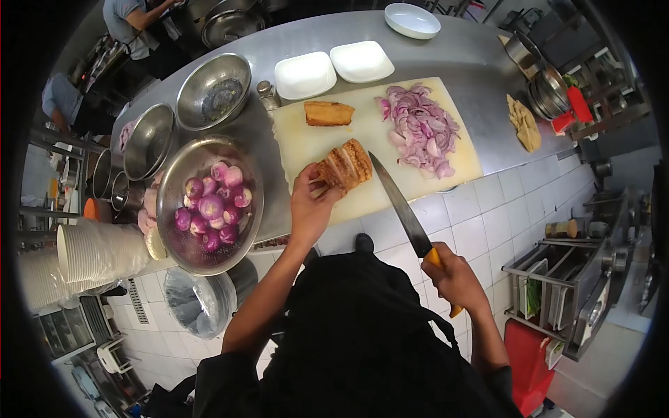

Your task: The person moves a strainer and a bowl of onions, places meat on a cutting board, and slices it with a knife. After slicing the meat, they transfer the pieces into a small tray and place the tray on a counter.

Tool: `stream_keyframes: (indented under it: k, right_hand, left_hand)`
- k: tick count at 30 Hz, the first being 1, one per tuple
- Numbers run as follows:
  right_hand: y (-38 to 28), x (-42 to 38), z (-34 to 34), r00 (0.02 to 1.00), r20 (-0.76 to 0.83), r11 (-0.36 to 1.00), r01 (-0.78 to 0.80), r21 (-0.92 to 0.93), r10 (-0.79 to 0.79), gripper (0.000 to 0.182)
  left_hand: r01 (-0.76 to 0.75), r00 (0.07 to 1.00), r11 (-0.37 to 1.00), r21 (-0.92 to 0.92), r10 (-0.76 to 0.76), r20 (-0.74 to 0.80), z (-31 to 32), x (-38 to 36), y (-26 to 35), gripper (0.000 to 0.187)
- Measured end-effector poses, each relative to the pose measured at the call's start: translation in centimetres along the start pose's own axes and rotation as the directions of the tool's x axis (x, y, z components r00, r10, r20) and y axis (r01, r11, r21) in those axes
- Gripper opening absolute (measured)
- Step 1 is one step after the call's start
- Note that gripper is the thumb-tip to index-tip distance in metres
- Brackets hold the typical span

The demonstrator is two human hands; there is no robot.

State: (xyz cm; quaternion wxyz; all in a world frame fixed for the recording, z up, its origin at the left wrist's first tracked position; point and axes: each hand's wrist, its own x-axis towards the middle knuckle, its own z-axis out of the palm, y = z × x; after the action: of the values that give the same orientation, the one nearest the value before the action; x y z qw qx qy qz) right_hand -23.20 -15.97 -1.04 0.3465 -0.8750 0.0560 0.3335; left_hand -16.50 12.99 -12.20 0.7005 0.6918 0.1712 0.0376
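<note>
My left hand grips the near left end of a browned piece of pork belly, which is scored or cut into thick slices on the white cutting board. My right hand is closed around the yellow handle of a large kitchen knife. The blade points up and left, its tip beside the right end of the pork. Another browned block of meat lies farther back on the board. Sliced red onions are heaped on the board's right side.
A metal colander of peeled red onions stands left of the board. Two white dishes and a metal bowl sit behind it. A brown cloth lies at right. Two other people are at the far left.
</note>
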Motion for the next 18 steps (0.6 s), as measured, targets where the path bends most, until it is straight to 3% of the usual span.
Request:
stream_keyframes:
  k: [6,9,12,15,18]
  right_hand:
    - [1.2,1.2,-0.9,0.999,-0.034,0.999,-0.017,-0.036,0.016,0.035]
    - [2.0,1.3,-1.5,0.998,-0.057,0.999,0.013,-0.044,-0.015,0.034]
    - [1.7,0.8,-2.2,0.998,-0.056,1.000,0.011,0.006,-0.011,0.034]
    - [2.5,0.4,-2.3,0.993,-0.114,0.998,0.009,0.066,-0.002,0.033]
    - [3.5,0.1,-2.4,0.979,-0.181,0.990,0.110,0.093,-0.092,0.029]
  left_hand:
    - [-0.014,0.999,0.999,0.049,0.011,0.050,3.5,2.9,-0.2,0.082]
    - [-0.239,0.967,0.830,0.504,0.252,0.042,3.6,2.8,1.3,0.092]
    - [-0.287,0.956,0.801,0.526,0.273,0.107,4.0,3.6,2.0,0.098]
    - [-0.164,0.985,0.848,0.505,0.117,0.124,3.3,4.5,2.0,0.099]
    - [-0.121,0.981,0.919,0.376,0.052,0.190,0.5,3.6,1.7,0.100]
